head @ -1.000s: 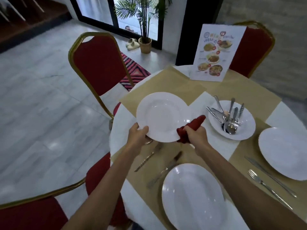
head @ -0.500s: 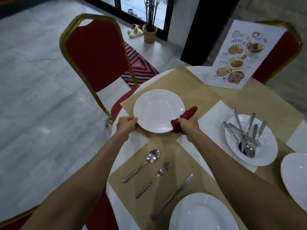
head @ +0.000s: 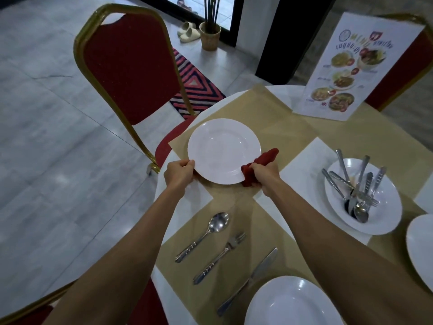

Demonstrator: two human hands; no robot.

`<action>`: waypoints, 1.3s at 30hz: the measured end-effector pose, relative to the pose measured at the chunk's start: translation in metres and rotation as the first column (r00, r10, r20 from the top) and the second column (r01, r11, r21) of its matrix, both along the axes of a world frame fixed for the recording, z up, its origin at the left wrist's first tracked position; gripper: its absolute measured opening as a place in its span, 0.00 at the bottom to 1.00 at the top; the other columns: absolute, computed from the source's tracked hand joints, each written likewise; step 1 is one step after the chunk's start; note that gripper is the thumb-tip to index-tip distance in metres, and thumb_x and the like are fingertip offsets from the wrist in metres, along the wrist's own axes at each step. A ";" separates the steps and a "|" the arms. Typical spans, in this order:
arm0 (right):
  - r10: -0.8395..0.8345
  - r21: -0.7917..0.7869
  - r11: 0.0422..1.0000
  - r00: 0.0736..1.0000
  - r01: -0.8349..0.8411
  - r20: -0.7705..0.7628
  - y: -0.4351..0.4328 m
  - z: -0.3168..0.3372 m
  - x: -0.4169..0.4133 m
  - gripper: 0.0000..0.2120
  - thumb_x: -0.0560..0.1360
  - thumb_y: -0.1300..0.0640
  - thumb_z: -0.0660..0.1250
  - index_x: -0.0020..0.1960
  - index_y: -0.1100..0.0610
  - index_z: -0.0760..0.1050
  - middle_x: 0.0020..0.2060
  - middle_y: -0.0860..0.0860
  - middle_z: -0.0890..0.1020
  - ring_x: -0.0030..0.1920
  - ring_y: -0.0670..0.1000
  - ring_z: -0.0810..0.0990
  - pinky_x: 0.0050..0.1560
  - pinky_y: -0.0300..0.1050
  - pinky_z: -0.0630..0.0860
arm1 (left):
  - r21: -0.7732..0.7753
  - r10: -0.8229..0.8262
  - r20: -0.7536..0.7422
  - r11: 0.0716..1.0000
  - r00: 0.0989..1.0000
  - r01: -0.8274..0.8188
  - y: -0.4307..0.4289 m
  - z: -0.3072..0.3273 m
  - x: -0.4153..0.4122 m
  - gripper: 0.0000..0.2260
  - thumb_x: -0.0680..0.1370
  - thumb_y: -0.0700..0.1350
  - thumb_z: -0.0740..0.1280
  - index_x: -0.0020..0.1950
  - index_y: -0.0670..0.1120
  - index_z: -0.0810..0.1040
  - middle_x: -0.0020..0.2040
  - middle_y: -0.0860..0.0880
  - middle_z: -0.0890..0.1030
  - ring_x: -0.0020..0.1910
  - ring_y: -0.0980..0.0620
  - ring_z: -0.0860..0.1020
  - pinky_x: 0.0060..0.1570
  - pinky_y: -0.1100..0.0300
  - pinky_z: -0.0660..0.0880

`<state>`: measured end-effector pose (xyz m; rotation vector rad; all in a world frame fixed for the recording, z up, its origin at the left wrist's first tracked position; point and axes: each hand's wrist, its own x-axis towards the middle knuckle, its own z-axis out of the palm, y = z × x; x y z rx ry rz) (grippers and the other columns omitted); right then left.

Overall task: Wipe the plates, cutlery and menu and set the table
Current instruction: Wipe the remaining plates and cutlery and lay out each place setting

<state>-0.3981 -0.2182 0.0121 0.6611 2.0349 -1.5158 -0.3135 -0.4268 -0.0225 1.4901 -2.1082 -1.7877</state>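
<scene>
A white plate (head: pixel 222 148) lies low over a tan placemat (head: pixel 276 127) at the table's left edge. My left hand (head: pixel 179 174) grips its near-left rim. My right hand (head: pixel 263 175) grips its near-right rim together with a red cloth (head: pixel 260 160). Closer to me a spoon (head: pixel 206 233), a fork (head: pixel 221 256) and a knife (head: pixel 248 280) lie in a row beside a second plate (head: pixel 293 303). A deep white dish (head: pixel 375 207) on the right holds several pieces of cutlery (head: pixel 356 191). The menu (head: pixel 349 66) stands at the back.
A red chair with a gold frame (head: pixel 131 66) stands just beyond the plate, another (head: pixel 398 85) behind the menu, and a third (head: pixel 28 310) at my near left. A further plate (head: pixel 421 249) shows at the right edge. A potted plant (head: pixel 210 35) and slippers sit by the glass door.
The plate has gone from tilted in the air down and away to the far-left placemat, both hands still on its rim. My view shifted left and down.
</scene>
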 end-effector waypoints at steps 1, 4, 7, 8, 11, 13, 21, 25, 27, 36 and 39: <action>0.019 -0.008 1.000 1.000 -0.019 -0.005 0.001 0.002 0.000 0.09 0.74 0.69 0.67 0.49 0.59 0.72 0.40 0.53 0.79 0.36 0.50 0.79 0.27 0.40 0.76 | -0.008 -0.002 0.001 1.000 1.000 0.002 0.001 0.000 0.000 0.14 0.80 0.49 0.68 0.62 0.44 0.83 0.47 0.48 0.83 0.47 0.48 0.83 0.56 0.49 0.81; 0.038 -0.007 0.999 0.999 -0.038 -0.013 0.007 0.007 0.000 0.08 0.74 0.69 0.67 0.49 0.59 0.72 0.39 0.52 0.78 0.36 0.49 0.78 0.29 0.40 0.76 | -0.006 -0.006 0.005 1.000 1.000 0.006 0.000 0.000 0.000 0.14 0.81 0.49 0.67 0.63 0.43 0.82 0.50 0.47 0.83 0.49 0.46 0.82 0.57 0.49 0.81; -0.020 0.002 1.000 1.000 0.020 -0.005 0.019 0.011 0.001 0.12 0.73 0.66 0.65 0.56 0.62 0.74 0.38 0.53 0.82 0.37 0.51 0.82 0.38 0.43 0.80 | 0.012 -0.013 0.014 1.000 1.000 0.013 -0.002 0.004 0.002 0.12 0.81 0.49 0.67 0.60 0.44 0.83 0.50 0.46 0.84 0.48 0.47 0.83 0.55 0.50 0.82; -0.041 -0.007 0.999 0.999 0.041 -0.005 0.024 0.014 0.004 0.18 0.71 0.65 0.64 0.60 0.62 0.73 0.41 0.55 0.84 0.38 0.53 0.84 0.39 0.45 0.81 | -0.006 -0.017 0.023 1.000 1.000 0.017 -0.002 0.005 0.003 0.10 0.81 0.49 0.67 0.55 0.44 0.83 0.48 0.47 0.85 0.48 0.48 0.83 0.54 0.52 0.82; -0.068 -0.062 0.996 0.998 0.067 -0.013 0.043 0.027 0.015 0.22 0.68 0.63 0.62 0.62 0.62 0.70 0.47 0.58 0.86 0.39 0.59 0.87 0.38 0.46 0.83 | -0.104 -0.029 0.064 0.994 0.997 0.036 0.004 0.015 0.006 0.06 0.81 0.44 0.67 0.45 0.45 0.79 0.42 0.47 0.79 0.43 0.49 0.79 0.45 0.55 0.79; -0.081 -0.113 0.991 0.996 0.078 -0.029 0.055 0.044 0.031 0.16 0.69 0.67 0.60 0.57 0.63 0.70 0.39 0.58 0.85 0.34 0.61 0.85 0.34 0.46 0.81 | -0.156 -0.078 0.090 0.983 0.993 0.091 0.017 0.026 0.008 0.05 0.80 0.43 0.66 0.50 0.41 0.77 0.43 0.45 0.77 0.39 0.51 0.76 0.38 0.59 0.75; -0.044 -0.229 0.973 0.997 0.030 -0.059 0.122 0.071 0.089 0.12 0.80 0.61 0.65 0.61 0.62 0.67 0.42 0.55 0.84 0.27 0.46 0.84 0.22 0.38 0.74 | -0.138 -0.437 -0.005 0.891 0.900 0.432 0.131 0.077 0.000 0.04 0.76 0.47 0.69 0.47 0.47 0.79 0.46 0.50 0.81 0.46 0.50 0.79 0.42 0.57 0.75; -0.079 -0.175 0.982 0.994 0.066 -0.073 0.172 0.079 0.107 0.14 0.79 0.55 0.66 0.62 0.60 0.74 0.46 0.55 0.86 0.42 0.54 0.86 0.43 0.49 0.84 | -0.103 -0.608 -0.021 0.791 0.794 0.603 0.197 0.093 0.001 0.04 0.75 0.46 0.69 0.45 0.47 0.80 0.40 0.48 0.84 0.40 0.49 0.82 0.45 0.52 0.81; -0.082 -0.178 0.982 0.993 0.067 -0.081 0.198 0.084 0.115 0.11 0.80 0.54 0.64 0.56 0.58 0.80 0.42 0.53 0.88 0.43 0.58 0.87 0.52 0.54 0.84 | -0.111 -0.688 -0.025 0.723 0.725 0.682 0.226 0.101 0.000 0.04 0.75 0.45 0.68 0.44 0.46 0.80 0.40 0.47 0.84 0.35 0.52 0.82 0.42 0.54 0.81; -0.351 -0.279 0.902 0.936 0.330 -0.027 0.277 0.078 0.134 0.09 0.82 0.57 0.61 0.53 0.59 0.79 0.38 0.56 0.87 0.34 0.55 0.86 0.34 0.46 0.81 | -0.205 -0.882 0.062 0.448 0.468 0.871 0.320 0.105 -0.024 0.07 0.77 0.45 0.66 0.45 0.44 0.82 0.45 0.45 0.86 0.37 0.52 0.82 0.33 0.64 0.75; -0.461 -0.318 0.839 0.888 0.441 0.014 0.297 0.065 0.138 0.17 0.77 0.52 0.67 0.64 0.56 0.73 0.51 0.60 0.86 0.47 0.63 0.87 0.48 0.62 0.84 | -0.257 -0.920 0.125 0.332 0.372 0.908 0.339 0.094 -0.041 0.07 0.78 0.45 0.66 0.46 0.45 0.82 0.48 0.44 0.86 0.49 0.46 0.84 0.49 0.57 0.79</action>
